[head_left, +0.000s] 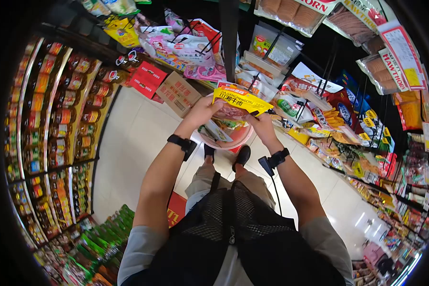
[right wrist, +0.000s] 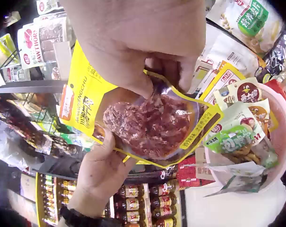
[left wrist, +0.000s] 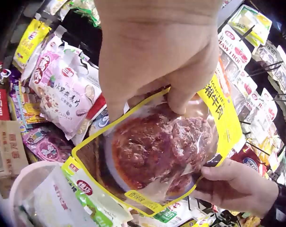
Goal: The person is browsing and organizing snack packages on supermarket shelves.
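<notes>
A yellow-edged package with a picture of meat (head_left: pixel 240 99) is held between both hands above a pink basket (head_left: pixel 247 138). My left hand (head_left: pixel 204 110) pinches one side edge; in the left wrist view the left hand (left wrist: pixel 157 52) has its thumb on the front of the package (left wrist: pixel 152 151). On the opposite edge, my right hand (head_left: pixel 263 127) grips with the thumb in front, and the right wrist view shows this hand (right wrist: pixel 138 42) close up. Several snack packets (right wrist: pixel 237 132) lie in the basket below, beside the package.
Hanging and shelved snack bags (head_left: pixel 176 47) stand in front and to the right. Cardboard boxes (head_left: pixel 178 94) sit on the floor left of the basket. Shelves of bottles and jars (head_left: pixel 64 114) line the left, with green packages (head_left: pixel 105 238) at lower left.
</notes>
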### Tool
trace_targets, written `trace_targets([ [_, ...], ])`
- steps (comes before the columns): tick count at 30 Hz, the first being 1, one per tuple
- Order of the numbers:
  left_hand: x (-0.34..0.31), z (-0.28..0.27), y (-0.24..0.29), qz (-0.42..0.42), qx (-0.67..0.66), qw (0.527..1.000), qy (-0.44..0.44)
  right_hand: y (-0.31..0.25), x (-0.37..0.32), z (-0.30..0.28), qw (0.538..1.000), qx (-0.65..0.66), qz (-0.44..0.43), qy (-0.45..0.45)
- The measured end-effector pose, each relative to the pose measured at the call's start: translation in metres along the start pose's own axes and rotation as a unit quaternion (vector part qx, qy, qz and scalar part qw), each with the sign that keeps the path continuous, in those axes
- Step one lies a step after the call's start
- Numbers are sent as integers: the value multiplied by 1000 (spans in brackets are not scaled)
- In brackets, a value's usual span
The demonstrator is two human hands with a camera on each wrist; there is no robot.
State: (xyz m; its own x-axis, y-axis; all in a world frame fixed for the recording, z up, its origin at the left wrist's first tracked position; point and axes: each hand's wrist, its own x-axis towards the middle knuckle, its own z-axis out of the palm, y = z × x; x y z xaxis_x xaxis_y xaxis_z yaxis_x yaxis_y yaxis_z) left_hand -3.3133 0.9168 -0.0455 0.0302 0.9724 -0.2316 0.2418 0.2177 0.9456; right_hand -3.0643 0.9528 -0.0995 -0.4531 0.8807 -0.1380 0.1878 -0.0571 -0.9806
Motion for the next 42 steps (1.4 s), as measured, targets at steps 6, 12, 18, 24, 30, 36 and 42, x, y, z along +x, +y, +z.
trace_targets([
  [6, 58, -21, -59, -69, 92, 991, -65, 48, 12, 31, 995, 16, 40, 89],
  [12, 83, -35, -102, -83, 85, 981, -154, 91, 6, 76, 974, 48, 167, 146],
  [18, 84, -44, -136, -106, 203, 956, -183, 151, -3, 114, 962, -44, 225, 147],
  [24, 85, -28, -242, -132, 161, 966, -153, 178, -10, 138, 946, -148, 246, 152],
  [30, 89, -22, -235, -178, 194, 953, -151, 184, -6, 143, 938, -185, 232, 178],
  [36, 96, -30, -289, -214, 199, 939, -184, 190, -16, 147, 962, -98, 217, 136],
  [42, 121, -46, -284, -131, 36, 986, -97, 185, -29, 104, 944, -88, 237, 213],
])
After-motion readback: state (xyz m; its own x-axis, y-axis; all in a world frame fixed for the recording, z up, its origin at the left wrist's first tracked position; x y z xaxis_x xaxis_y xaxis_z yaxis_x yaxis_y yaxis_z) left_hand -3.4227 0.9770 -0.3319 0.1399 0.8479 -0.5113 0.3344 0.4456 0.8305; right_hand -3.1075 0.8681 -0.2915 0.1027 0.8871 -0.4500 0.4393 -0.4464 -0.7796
